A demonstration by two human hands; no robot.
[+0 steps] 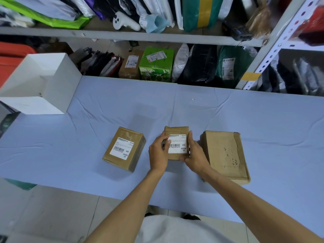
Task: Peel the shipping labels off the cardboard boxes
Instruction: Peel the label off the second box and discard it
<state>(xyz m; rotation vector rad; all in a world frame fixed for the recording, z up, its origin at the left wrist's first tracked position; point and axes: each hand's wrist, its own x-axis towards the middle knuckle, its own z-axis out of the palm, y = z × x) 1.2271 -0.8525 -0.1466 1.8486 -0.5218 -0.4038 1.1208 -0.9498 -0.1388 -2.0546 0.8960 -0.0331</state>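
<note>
I have the middle box [176,130] in both grips, at the near centre of the desk [87,137]. The left grip [158,151] curls round its left edge with fingertips at the left margin of the white label [177,144]. The right grip [194,153] clasps the right side and near right corner, thumb lying up the edge. The label looks fully stuck down, and I cannot see a lifted corner.

I judge this as the start of the peel on this box. To do it well, I would let the right grip do the bracing and free a left fingertip to pick at one corner of the label. Then I would draw the label back low across the surface, not straight up, so that the paper does not tear.

The left box [126,132] lies just beside my left grip, its own label [122,148] on top and unpeeled. The right box [226,155] lies close by my right grip and shows bare cardboard on top, with some scribble. An open white carton [52,81] stands at the far left.
</note>
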